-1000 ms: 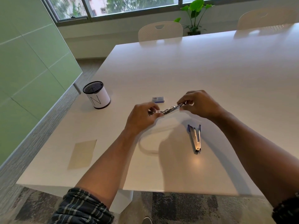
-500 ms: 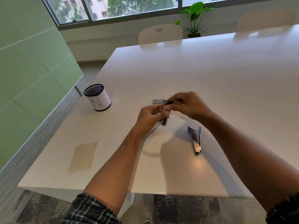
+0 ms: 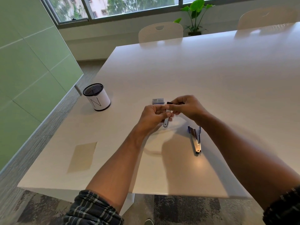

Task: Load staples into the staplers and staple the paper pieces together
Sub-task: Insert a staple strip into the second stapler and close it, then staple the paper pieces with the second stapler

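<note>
A person sits at the near edge of a white desk (image 3: 211, 75), both forearms reaching forward. The left hand (image 3: 151, 118) grips a small metal stapler (image 3: 166, 122), fingers curled round its upper part, so that the shiny lower end hangs down just above the desk. The stapler's long axis runs roughly upright, tilted slightly toward the far edge at the top. The right hand (image 3: 188, 106) meets it from the right, its fingers pinching the black top end of the same stapler; whether it is pulling the stapler open or pushing something in cannot be told.

Just beyond the hands, toward the far edge, lies a small box of staples (image 3: 158, 101), nearer the left hand. A second stapler, blue (image 3: 195, 138), lies open on the desk under the right forearm, its long axis pointing toward the near edge. A sheet of tan paper (image 3: 82, 157) lies flat near the near left corner, well apart from both hands. A mesh pen cup (image 3: 97, 97) stands near the left edge.
</note>
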Motion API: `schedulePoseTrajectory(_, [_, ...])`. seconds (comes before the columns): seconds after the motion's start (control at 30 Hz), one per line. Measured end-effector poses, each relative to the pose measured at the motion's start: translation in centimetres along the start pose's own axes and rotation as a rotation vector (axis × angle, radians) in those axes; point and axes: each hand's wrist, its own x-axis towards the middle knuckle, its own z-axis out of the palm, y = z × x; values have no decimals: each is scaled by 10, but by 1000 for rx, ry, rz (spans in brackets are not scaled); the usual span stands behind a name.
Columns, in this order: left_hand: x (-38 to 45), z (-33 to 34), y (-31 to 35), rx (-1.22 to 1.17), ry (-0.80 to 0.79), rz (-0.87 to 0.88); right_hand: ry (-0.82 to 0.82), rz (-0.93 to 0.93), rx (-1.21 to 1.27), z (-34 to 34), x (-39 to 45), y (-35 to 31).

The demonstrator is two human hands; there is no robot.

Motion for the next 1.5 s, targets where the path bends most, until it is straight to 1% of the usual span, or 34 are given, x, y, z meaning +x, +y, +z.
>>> schedulePoseTrajectory(0.07, [1,-4,2,-10,-30,-13,-6,20,67,0,0,-1])
schedulePoseTrajectory(0.13, [2,-10,6,57,-19,-31,-17,23,121,2,-1,-3])
schedulePoseTrajectory(0.2, [4,-17,12,174,-28,-67,-33,11,145,6,0,-7])
schedulePoseTrajectory(0.27, [7,-25,18,327,-85,-118,-58,7,166,12,1,-11])
schedulePoseTrajectory(0.37, [8,-32,27,549,-149,-198,-121,-11,108,23,4,-18])
schedulePoseTrajectory(0.47, [8,-38,38,773,-189,-225,-197,-40,64,41,6,-24])
schedulePoseTrajectory(0.53, [7,-47,45,936,-160,-260,-206,-46,48,56,8,-28])
schedulePoseTrajectory(0.6, [4,-62,48,1066,-133,-332,-210,-37,30,70,10,-34])
schedulePoseTrajectory(0.67, [0,-78,47,1143,-103,-427,-256,-6,39,86,10,-39])
schedulePoseTrajectory(0.77, [-7,-101,42,1227,-31,-527,-358,12,-87,112,9,-47])
schedulePoseTrajectory(0.9, [-21,-134,36,1313,50,-617,-389,7,-172,146,7,-57])
schedulePoseTrajectory(1.0, [-35,-160,32,1357,130,-677,-398,-26,-293,163,2,-64])
schedulePoseTrajectory(1.13, [-55,-193,22,1362,238,-767,-378,-270,-530,179,-5,-76])
schedulePoseTrajectory(1.23, [-65,-209,11,1356,271,-848,-390,-364,-616,197,-8,-80])
schedulePoseTrajectory(1.33, [-70,-213,7,1312,306,-848,-382,-409,-638,215,-10,-82])
schedulePoseTrajectory(1.5, [-73,-213,8,1212,346,-784,-436,-403,-621,233,-11,-77])
